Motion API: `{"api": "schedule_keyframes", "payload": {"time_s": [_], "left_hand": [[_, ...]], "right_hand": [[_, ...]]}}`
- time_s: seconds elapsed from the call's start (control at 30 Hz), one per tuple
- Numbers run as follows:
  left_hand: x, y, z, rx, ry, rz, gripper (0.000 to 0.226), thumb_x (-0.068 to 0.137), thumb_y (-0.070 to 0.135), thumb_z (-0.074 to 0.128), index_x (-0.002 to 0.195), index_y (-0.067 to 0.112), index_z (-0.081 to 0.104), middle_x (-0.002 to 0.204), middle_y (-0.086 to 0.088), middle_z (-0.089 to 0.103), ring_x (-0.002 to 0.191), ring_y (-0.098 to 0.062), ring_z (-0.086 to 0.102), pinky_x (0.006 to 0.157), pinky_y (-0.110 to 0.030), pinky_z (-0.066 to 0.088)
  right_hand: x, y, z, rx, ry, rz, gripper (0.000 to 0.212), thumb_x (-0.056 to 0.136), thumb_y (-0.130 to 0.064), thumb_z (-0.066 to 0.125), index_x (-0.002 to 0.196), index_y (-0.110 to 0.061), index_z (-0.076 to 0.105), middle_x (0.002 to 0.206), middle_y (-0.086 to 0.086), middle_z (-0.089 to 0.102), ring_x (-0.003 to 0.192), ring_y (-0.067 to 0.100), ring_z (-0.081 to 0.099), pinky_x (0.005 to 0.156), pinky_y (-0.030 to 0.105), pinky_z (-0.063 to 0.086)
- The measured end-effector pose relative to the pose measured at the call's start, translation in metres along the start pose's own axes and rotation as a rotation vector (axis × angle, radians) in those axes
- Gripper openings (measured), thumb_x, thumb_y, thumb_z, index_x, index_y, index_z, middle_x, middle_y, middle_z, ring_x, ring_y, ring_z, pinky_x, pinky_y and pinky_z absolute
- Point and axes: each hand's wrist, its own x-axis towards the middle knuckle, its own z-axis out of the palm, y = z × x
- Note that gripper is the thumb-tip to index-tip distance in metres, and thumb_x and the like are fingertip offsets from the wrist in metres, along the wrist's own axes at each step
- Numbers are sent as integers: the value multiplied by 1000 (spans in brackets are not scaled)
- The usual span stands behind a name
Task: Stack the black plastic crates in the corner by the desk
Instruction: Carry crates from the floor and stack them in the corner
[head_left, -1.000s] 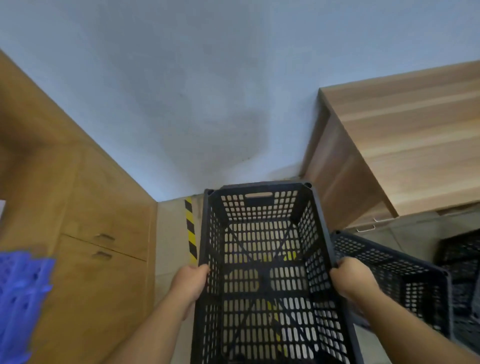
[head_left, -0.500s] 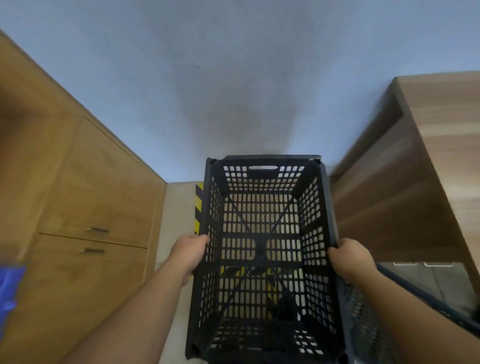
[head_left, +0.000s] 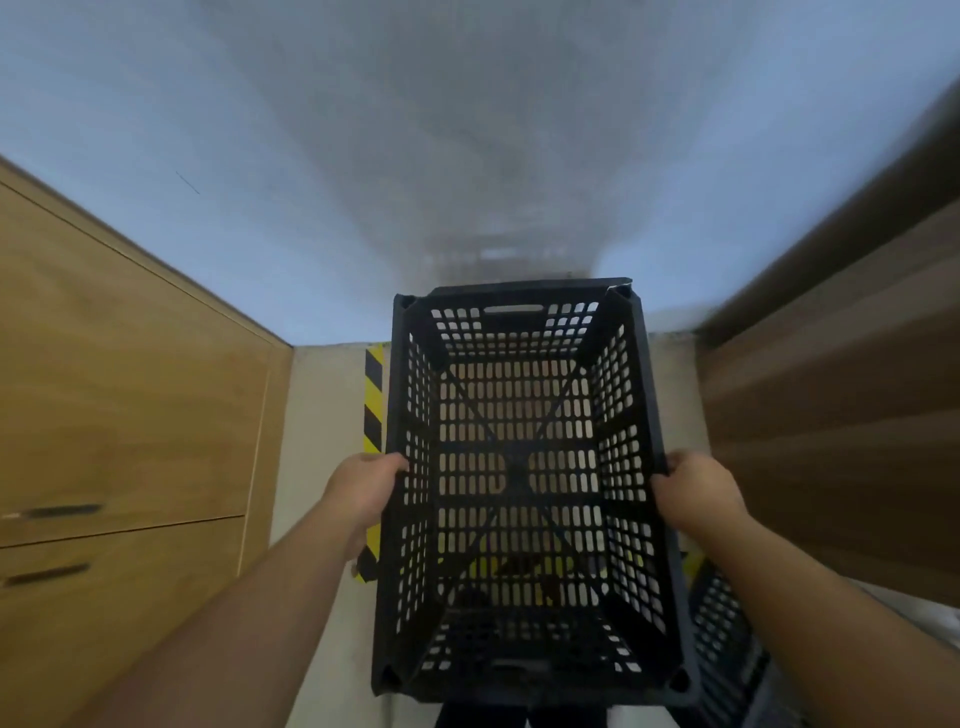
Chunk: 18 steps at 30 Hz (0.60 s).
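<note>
A black perforated plastic crate (head_left: 519, 467) fills the centre of the view, held above the floor with its open top facing me. My left hand (head_left: 366, 491) grips its left rim and my right hand (head_left: 693, 491) grips its right rim. The crate's far end is close to the pale blue wall. A second black crate (head_left: 724, 631) shows partly at the lower right, behind my right forearm. The wooden desk (head_left: 841, 426) stands to the right of the held crate.
A wooden cabinet (head_left: 130, 415) with two dark drawer handles lines the left side. A yellow-and-black striped tape strip (head_left: 373, 405) runs along the pale floor beside the crate's left wall. The gap between cabinet and desk is narrow.
The crate has moved forward toward the wall, between cabinet and desk, with both hands still on its rims. The view has tilted down, and the desk top has left the frame.
</note>
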Motion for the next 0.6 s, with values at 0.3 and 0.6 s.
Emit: {"api": "schedule_keyframes", "payload": {"time_s": [0.3, 0.6], "left_hand": [[116, -13, 45, -10, 8, -3, 12, 101, 20, 63, 106, 10, 69, 105, -16, 79, 99, -33, 77, 99, -54, 62], [171, -24, 62, 1, 41, -19, 10, 100, 20, 64, 99, 12, 70, 109, -16, 78, 105, -34, 74, 104, -56, 59]], "right_hand": [[114, 17, 71, 24, 54, 21, 12, 99, -15, 57, 105, -13, 67, 88, 7, 68, 79, 23, 67, 62, 35, 55], [164, 23, 108, 31, 71, -24, 19, 97, -14, 56, 104, -6, 71, 93, 13, 71, 86, 32, 67, 72, 36, 56]]}}
